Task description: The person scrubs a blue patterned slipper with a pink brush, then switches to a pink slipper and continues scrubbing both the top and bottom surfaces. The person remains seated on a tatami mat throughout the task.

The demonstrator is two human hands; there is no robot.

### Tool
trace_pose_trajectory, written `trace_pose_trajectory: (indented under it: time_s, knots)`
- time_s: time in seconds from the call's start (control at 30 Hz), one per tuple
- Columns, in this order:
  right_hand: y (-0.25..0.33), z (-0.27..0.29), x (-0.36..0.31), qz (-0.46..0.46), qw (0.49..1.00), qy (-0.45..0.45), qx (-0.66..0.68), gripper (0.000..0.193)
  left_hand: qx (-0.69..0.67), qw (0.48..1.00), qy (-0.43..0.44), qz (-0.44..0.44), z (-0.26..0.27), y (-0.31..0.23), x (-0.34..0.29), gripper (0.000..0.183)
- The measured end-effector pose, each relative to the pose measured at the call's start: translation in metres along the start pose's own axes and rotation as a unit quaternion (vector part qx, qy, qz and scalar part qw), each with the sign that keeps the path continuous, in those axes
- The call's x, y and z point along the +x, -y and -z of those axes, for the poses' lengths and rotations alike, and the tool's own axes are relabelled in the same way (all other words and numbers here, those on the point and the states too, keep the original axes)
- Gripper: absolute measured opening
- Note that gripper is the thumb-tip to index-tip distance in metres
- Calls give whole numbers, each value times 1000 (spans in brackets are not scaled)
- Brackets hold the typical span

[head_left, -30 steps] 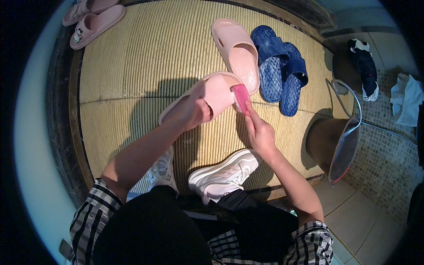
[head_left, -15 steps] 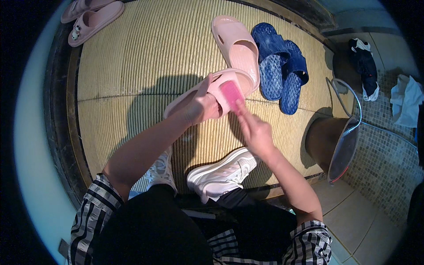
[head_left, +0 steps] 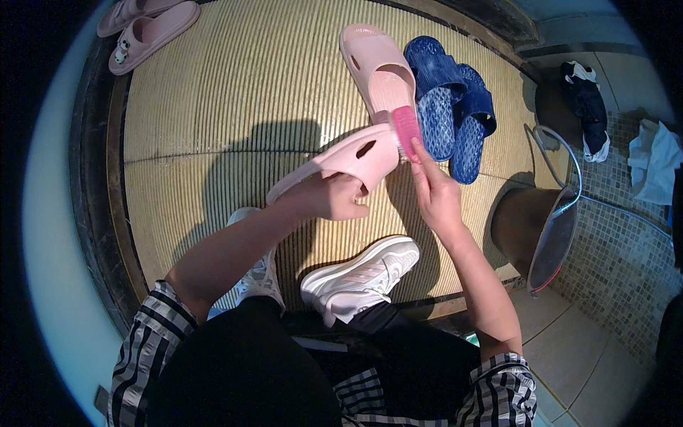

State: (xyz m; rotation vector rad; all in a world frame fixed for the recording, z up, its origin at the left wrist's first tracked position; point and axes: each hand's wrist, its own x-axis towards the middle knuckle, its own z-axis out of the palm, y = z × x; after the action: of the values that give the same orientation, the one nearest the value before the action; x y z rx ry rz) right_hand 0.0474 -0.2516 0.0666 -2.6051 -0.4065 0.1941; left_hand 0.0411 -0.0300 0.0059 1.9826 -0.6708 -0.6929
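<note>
A pink slipper (head_left: 378, 158) with an oval slot in its strap is tilted above the ribbed mat, its toe end to the right. My left hand (head_left: 338, 198) grips it, some fingers hidden in the foot opening. Between the fingers and thumb of my right hand (head_left: 439, 196) is a pink brush (head_left: 405, 129), its pale bristles against the slipper's toe end. Just beyond, another pink slipper (head_left: 373, 60) lies on the mat, its near end partly hidden behind the brush and the held slipper.
Two wet-looking blue slippers (head_left: 435, 117) lie beside the far pink one on the yellowish ribbed mat (head_left: 235, 85). A brown bucket (head_left: 523, 224) with a hose stands at right. White sneakers (head_left: 363, 274) are on my feet. More pink slippers (head_left: 153, 39) sit at the far left.
The brush has moved from the strap's top to the toe end. The held slipper has rolled, turning its slotted side up, and my left hand has shifted with it.
</note>
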Motion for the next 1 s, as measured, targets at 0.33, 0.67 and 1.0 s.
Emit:
trace_pose_trajectory:
  time_s: [0.33, 0.67, 1.0]
  knots:
    - [29, -11, -19, 156, 983, 2, -95, 49, -123, 992, -22, 13, -38, 10, 8, 46]
    - [56, 0, -24, 95, 990, 55, -88, 50, -214, 977, -4, -1, -67, 20, 11, 56]
    - [8, 1, -8, 77, 995, -35, -60, 47, 30, 996, -79, 26, -68, 26, 10, 61]
